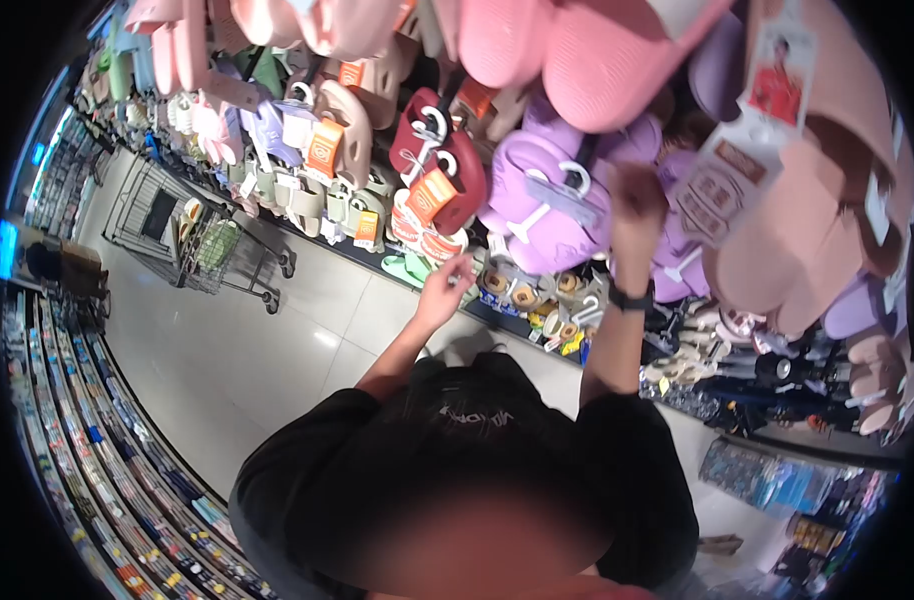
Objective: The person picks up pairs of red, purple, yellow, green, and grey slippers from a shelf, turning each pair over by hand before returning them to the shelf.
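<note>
My right hand (638, 203) is raised against the rack, beside a hanging pair of purple slippers (547, 205). More purple slippers lie behind it, and a dark band circles its wrist. Its fingers are blurred and partly hidden, so I cannot make out whether they grip anything. Lower and to the left, my left hand (447, 293) hovers in front of the bottom of the rack, its fingers loosely bent and apart, holding nothing visible. Near it hang red slippers (462, 170) with an orange tag (430, 195), and green slippers (409, 268) lie below.
Pink slippers (602, 75) hang overhead, and beige slippers (777, 230) with a large white tag (727, 185) at right. A shopping cart (162, 225) with goods in it stands on the tiled floor (312, 340) at left. Packed shelves (117, 470) line the lower left.
</note>
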